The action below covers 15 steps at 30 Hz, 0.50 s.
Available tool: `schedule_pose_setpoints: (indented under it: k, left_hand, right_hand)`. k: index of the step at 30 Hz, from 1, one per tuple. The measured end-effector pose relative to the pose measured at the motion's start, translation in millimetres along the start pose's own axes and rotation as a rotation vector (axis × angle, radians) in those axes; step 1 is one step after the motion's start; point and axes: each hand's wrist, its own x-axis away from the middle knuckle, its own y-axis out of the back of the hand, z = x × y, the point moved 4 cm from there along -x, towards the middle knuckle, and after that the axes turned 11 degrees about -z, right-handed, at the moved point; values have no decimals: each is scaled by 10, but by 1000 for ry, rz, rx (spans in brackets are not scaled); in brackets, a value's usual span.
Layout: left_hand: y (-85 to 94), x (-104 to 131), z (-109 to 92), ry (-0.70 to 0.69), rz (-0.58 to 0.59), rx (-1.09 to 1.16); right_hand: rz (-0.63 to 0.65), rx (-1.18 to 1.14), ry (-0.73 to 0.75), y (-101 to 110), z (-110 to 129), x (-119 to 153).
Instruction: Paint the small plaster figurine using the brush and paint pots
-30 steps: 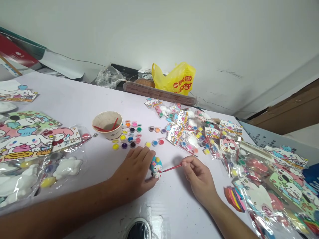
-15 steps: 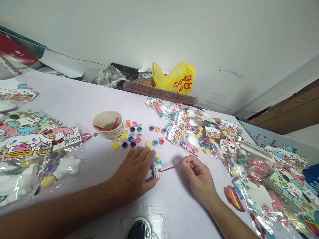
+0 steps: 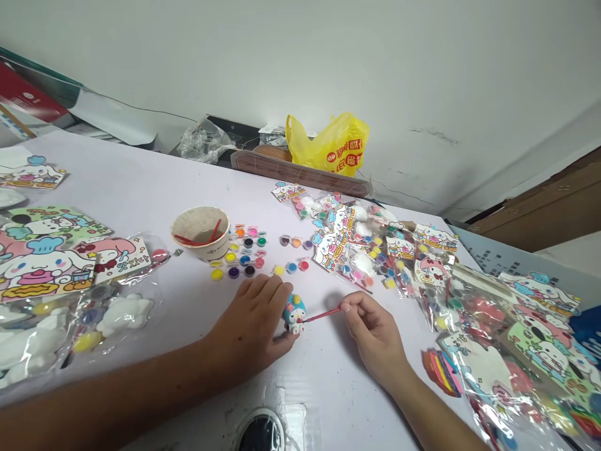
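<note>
Figurine, blue-hooded and white [image 3: 295, 313]: from my remote seat I see it upright near the middle of the table [image 3: 347, 401], though I can't tell whether its base touches the surface. The left hand [image 3: 258, 316] grasps it from the side, thumb low and fingers curled round the back. In the right hand [image 3: 370, 329], thumb and fingertips pinch a thin red paintbrush [image 3: 323, 314], its tip at the figurine's front below the face; I can't make out whether it touches.

Just beyond the left hand I have small paint pots [image 3: 245, 259] in short rows, and beside them a paper cup [image 3: 213, 252] with two red sticks leaning in murky liquid. Near the right forearm lies a rainbow-striped piece [image 3: 442, 373]. Farther out, clear-bagged kits cover my right side, and more bags with white figures [image 3: 126, 313] lie left. At the back, against the wall, sits a yellow plastic bag [image 3: 328, 144].
</note>
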Motion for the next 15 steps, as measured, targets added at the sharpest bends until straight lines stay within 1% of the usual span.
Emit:
schedule_pose_setpoints:
  k: [9, 15]
  left_hand:
    - [3, 6, 2, -1, -1, -3]
    - [-2, 8, 3, 4, -2, -2]
  right_hand:
    - [-22, -3, 6, 13, -73, 5]
    - [-21, 6, -3, 11, -41, -3]
